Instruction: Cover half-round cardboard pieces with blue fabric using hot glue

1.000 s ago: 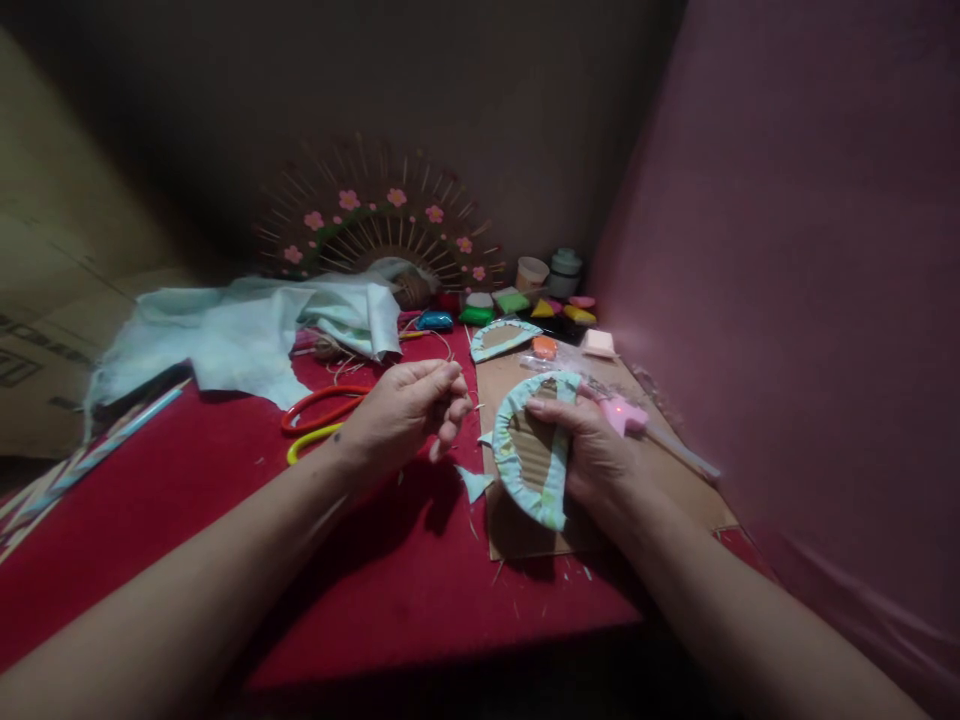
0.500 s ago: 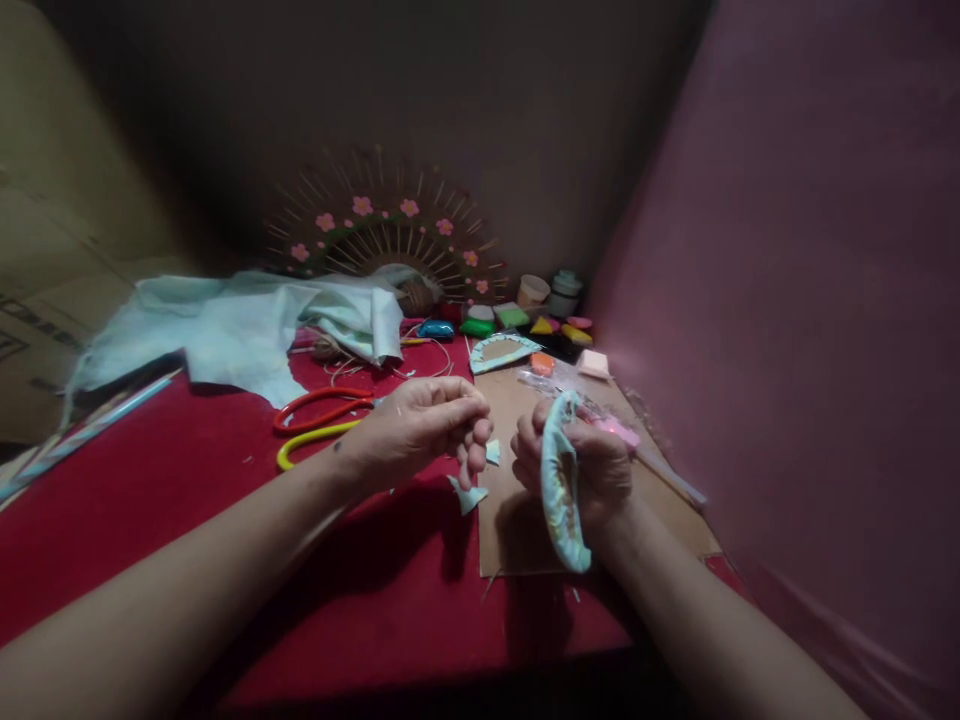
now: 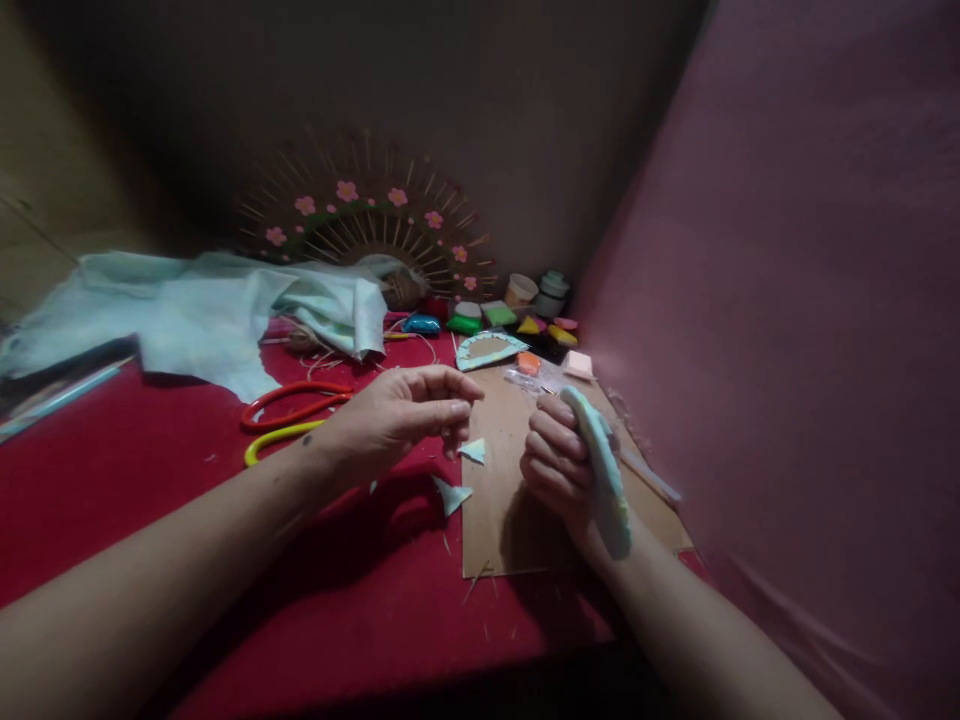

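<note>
In the head view my right hand [image 3: 559, 455] grips a pale blue fabric-covered piece [image 3: 600, 465], turned nearly edge-on and tilted. Its thumb is hidden behind that piece. My left hand [image 3: 427, 405] hovers to the left, thumb and forefinger slightly apart, with nothing visible between them. Below its fingertips lie two pale blue fabric scraps, one scrap [image 3: 473, 451] on the cardboard sheet [image 3: 499, 520] and another scrap [image 3: 451, 495] by its left edge. A similar half-round piece [image 3: 491, 349] with a fabric border rests at the back of the cardboard.
Scissors with red and yellow handles [image 3: 296, 398] lie beside my left wrist. Pale blue cloth [image 3: 202, 320] is heaped at the back left. Behind stands a fan-shaped stick decoration [image 3: 360, 215] with pink flowers. Several coloured clay packs [image 3: 465, 322] sit near a small cup [image 3: 522, 290].
My right hand has turned the fabric-covered piece, so its smoother side now shows. The left hand's thumb and forefinger have parted from a pinch. The whole view has shifted slightly.
</note>
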Demonstrator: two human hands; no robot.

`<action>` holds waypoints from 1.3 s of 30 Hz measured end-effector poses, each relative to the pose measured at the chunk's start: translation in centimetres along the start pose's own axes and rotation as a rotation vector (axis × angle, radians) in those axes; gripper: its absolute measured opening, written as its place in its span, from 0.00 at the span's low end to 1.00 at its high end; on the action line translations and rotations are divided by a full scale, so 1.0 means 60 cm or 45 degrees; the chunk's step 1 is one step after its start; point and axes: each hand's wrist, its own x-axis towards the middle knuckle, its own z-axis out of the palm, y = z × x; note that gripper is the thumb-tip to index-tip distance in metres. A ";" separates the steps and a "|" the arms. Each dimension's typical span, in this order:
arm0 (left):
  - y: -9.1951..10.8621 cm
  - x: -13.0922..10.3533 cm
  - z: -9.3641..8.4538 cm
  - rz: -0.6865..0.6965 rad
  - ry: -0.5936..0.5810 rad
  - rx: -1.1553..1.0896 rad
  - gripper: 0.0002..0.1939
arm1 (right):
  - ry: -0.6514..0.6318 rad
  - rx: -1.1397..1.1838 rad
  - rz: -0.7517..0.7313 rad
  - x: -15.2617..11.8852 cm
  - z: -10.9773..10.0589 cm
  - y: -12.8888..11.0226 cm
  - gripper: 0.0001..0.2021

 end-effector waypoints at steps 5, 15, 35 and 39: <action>0.001 0.001 0.002 -0.055 0.078 -0.105 0.05 | 0.094 0.091 -0.037 0.005 -0.002 0.002 0.20; 0.006 -0.008 0.029 -0.104 0.021 -0.307 0.05 | 0.017 0.306 0.006 0.013 -0.005 0.000 0.17; -0.007 0.004 -0.009 -0.195 -0.012 -0.111 0.05 | 0.468 -0.094 -0.025 0.023 -0.007 -0.003 0.10; -0.006 -0.005 -0.003 -0.240 -0.182 0.060 0.08 | 0.715 -0.117 -0.041 0.027 0.000 -0.005 0.08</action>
